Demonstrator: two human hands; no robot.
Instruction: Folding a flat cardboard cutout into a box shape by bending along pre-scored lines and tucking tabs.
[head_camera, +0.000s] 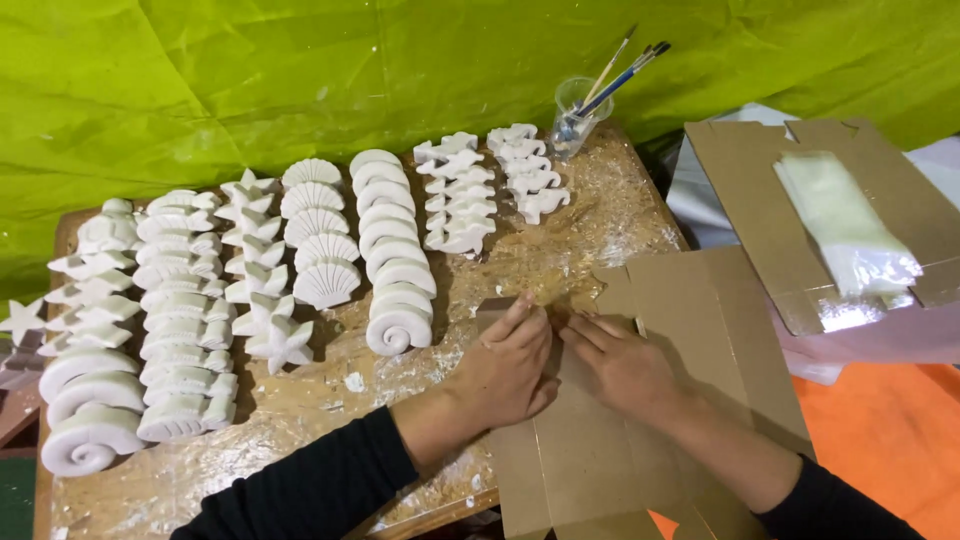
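1. Both hands are pressed flat on an unfolded cardboard box (640, 400) at lower centre of the frame. The left hand (505, 365) pins a flap with fingers spread and loose; the right hand (620, 360) lies beside it, fingers flat, gripping nothing.
2. Progress looks early: the box is still a flat sheet, no walls up, nothing packed.
3. Rows of white plaster shells and stars (250, 280) fill the table (560, 250) on the left, close to the flap's edge.
4. A second open carton (760, 190) with a pale bag (845, 220) sits upper right, and a cup of brushes (580, 110) stands top centre.
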